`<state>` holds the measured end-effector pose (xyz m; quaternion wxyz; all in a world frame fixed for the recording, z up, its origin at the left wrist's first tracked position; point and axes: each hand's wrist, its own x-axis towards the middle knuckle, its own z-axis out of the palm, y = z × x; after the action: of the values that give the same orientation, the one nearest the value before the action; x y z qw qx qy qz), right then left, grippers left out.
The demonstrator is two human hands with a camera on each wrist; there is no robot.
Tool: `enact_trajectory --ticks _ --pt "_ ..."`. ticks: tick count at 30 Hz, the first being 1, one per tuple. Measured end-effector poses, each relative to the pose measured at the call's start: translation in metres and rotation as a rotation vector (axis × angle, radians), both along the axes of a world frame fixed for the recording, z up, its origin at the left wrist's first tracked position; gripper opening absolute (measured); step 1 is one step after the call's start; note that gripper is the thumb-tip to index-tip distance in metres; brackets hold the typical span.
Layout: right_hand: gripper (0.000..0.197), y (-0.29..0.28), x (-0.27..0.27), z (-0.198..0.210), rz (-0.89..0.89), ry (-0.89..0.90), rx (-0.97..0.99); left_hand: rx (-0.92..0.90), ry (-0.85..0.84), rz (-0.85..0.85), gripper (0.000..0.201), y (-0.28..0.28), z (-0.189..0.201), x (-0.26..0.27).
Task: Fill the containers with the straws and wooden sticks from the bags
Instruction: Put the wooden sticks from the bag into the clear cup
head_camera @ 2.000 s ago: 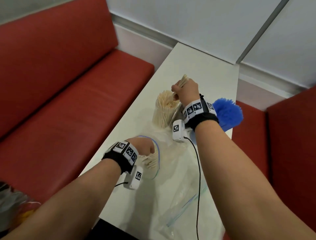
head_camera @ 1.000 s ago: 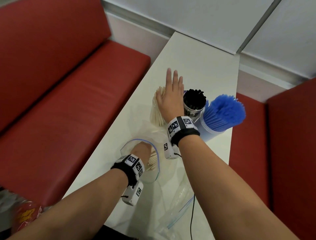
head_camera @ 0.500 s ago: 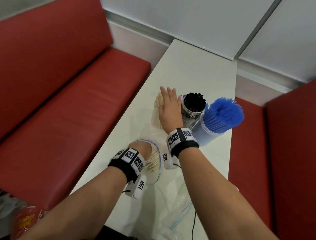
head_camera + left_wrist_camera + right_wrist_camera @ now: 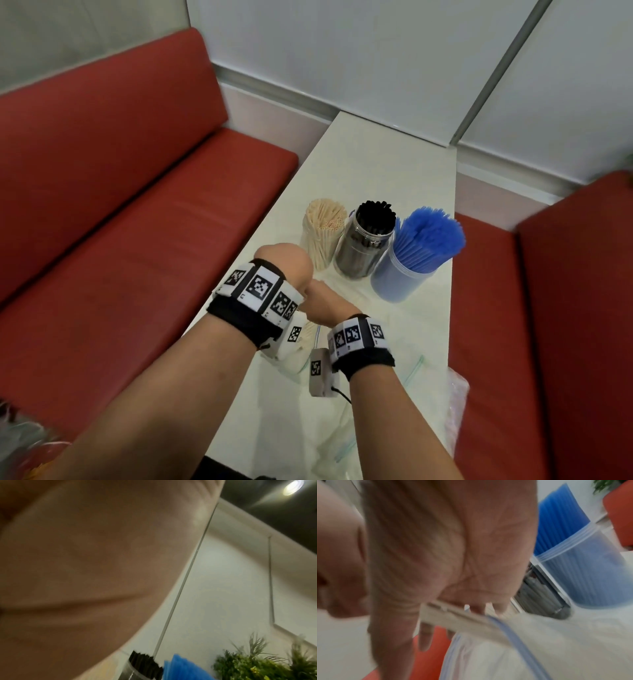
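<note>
Three containers stand in a row on the white table (image 4: 376,164): a jar of wooden sticks (image 4: 322,233), a jar of black straws (image 4: 368,240) and a tub of blue straws (image 4: 411,253). Just in front of them my left hand (image 4: 284,263) is raised and bent downward, its fingers hidden; the left wrist view shows only its blurred palm (image 4: 85,561). My right hand (image 4: 322,303) is close beside it. In the right wrist view its fingers (image 4: 424,635) point straight down into the mouth of a zip bag (image 4: 539,649), against a bundle of wooden sticks (image 4: 462,618).
Clear flat zip bags (image 4: 428,377) lie on the near part of the table. Red benches run along the left (image 4: 137,240) and right (image 4: 548,308) sides. A green plant (image 4: 257,662) stands beyond the table. A colourful packet (image 4: 20,445) is at the lower left.
My right hand left the top of the stick jar and came back down to the bag beside my left hand. My left hand has risen. All three containers are now uncovered.
</note>
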<state>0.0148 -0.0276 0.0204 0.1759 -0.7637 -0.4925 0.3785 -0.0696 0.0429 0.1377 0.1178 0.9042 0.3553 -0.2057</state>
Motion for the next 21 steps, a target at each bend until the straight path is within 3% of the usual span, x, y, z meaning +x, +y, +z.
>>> enact_trajectory --ticks 2,3,7,9,11,13,15,17,21 --pt "0.02 -0.001 -0.01 0.003 -0.148 -0.037 0.213 0.046 -0.016 -0.044 0.032 -0.006 0.012 0.002" --pt "0.016 -0.002 -0.013 0.006 -0.233 0.0 0.298 0.084 -0.01 -0.091 0.032 -0.009 0.018 0.002" --pt "0.043 -0.006 -0.021 0.025 -0.434 0.24 0.508 0.195 -0.006 -0.316 0.028 -0.009 0.047 0.014" --pt "0.02 -0.004 -0.02 0.038 -0.48 0.3 0.583 0.118 -0.222 -0.314 0.054 0.003 0.056 0.02" --pt "0.031 -0.003 -0.013 0.053 -0.562 0.393 0.607 -0.149 -0.634 -0.241 0.071 0.014 0.064 0.022" --pt "0.04 -0.006 -0.001 0.073 -0.651 0.484 0.66 -0.448 -1.089 -0.051 0.054 0.023 0.063 0.023" --pt "0.044 -0.013 0.012 0.101 -0.717 0.53 0.762 -0.696 -1.333 0.278 0.038 0.031 0.05 0.029" --pt "0.048 -0.02 0.02 0.127 -0.742 0.571 0.862 -0.936 -1.273 0.546 0.039 0.033 0.029 0.031" --pt "0.052 -0.021 0.024 0.162 -0.737 0.618 0.97 -1.561 -0.877 0.709 0.05 0.019 -0.012 0.028"
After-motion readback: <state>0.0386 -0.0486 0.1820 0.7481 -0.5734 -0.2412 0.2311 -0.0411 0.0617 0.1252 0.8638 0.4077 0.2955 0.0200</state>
